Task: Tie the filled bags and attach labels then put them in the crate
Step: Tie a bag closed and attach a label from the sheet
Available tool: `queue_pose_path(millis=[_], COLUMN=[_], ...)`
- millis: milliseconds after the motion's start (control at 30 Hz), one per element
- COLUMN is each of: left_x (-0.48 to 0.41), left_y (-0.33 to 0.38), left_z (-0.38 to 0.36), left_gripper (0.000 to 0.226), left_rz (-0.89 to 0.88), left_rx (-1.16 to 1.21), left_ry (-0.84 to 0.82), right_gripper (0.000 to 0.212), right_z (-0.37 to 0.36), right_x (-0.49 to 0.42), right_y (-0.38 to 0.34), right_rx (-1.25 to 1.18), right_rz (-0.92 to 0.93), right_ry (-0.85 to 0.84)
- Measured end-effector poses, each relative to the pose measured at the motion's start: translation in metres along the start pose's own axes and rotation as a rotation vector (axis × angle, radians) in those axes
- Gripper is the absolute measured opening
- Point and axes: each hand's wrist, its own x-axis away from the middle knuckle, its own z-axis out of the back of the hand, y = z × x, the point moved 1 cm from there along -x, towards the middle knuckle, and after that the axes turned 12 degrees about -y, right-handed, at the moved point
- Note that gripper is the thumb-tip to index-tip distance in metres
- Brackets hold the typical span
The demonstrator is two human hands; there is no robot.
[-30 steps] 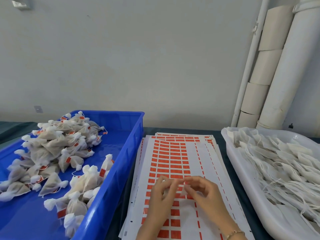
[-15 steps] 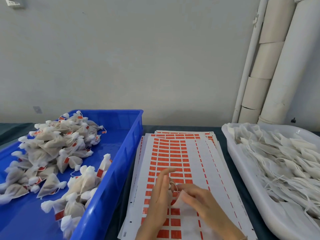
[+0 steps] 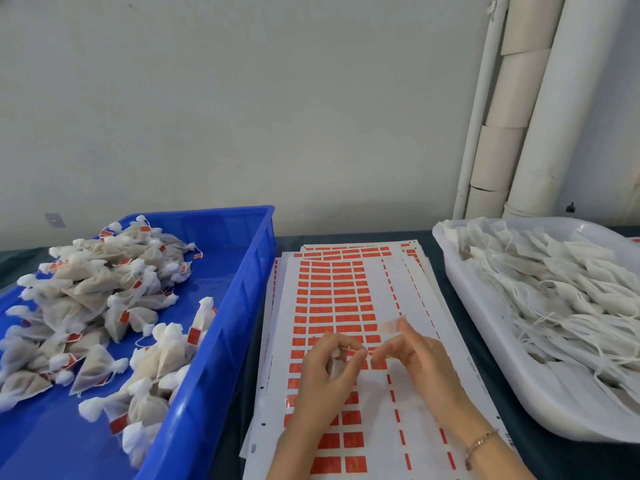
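Over the label sheets [image 3: 333,299], my left hand [image 3: 325,375] grips a small filled bag [image 3: 334,367] in its curled fingers. A thin string runs from that hand toward my right hand [image 3: 427,368]. The right hand's raised fingertips pinch a small orange label [image 3: 390,326], which is blurred. The blue crate [image 3: 225,355] on the left holds several tied, labelled bags [image 3: 97,292]. A white tray [image 3: 485,344] on the right is heaped with untied bags [image 3: 554,289] and their loose strings.
The label sheets lie stacked on a dark table [image 3: 436,258] between crate and tray, with many orange labels still in rows. White pipes [image 3: 540,116] and cardboard rolls [image 3: 498,150] stand against the wall at back right.
My hands have drawn apart. The right hand lifted up and to the right with a label at its fingertips, while the left hand curled round the bag.
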Motion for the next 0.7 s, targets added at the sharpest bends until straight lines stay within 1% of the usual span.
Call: queue_pose_path(millis=[33,100,200,233,300,333,400,533,700], left_x=[0.0008,0.0025,0.0036,0.0037,0.0045,0.0050,0.0052,0.0053,0.0049], left_y=[-0.0032,-0.0038,-0.0040,-0.0041,-0.0036,-0.0034,-0.0027,-0.0024,-0.0029], left_z=[-0.0002,-0.0011,-0.0014,-0.0013,-0.0021,-0.0024,-0.0030,-0.0028,-0.0022], left_gripper=[0.003,0.007,0.007,0.006,0.006,0.007,0.007,0.007,0.015], left_rz=[-0.005,-0.022,-0.030,-0.022,-0.012,-0.017,-0.031,-0.056,-0.072], left_rx=[-0.010,-0.028,-0.010,-0.002,0.016,0.021,0.015,0.008,-0.009], left_ry=[0.010,0.014,-0.030,-0.045,-0.068,-0.075,-0.081,-0.079,-0.052], right_gripper=[0.058,0.054,0.050,0.044,0.024,0.014,0.004,0.003,0.005], right_z=[-0.0001,0.0009,0.0046,0.0062,0.0076,0.0078,0.0080,0.0060,0.0070], right_x=[0.0008,0.0006,-0.0005,-0.0004,-0.0002,-0.0005,-0.0012,-0.0010,-0.0004], right_y=[0.0005,-0.0015,-0.0021,-0.0025,-0.0013,-0.0006,0.0024,0.0056,0.0051], right_rx=[0.002,0.022,0.094,0.098,0.103,0.119,0.149,0.193,0.208], right_rz=[-0.010,-0.041,-0.028,-0.015,-0.003,0.001,0.002,-0.005,0.013], right_ry=[0.018,0.087,0.208,0.236,0.262,0.259,0.214,0.132,0.115])
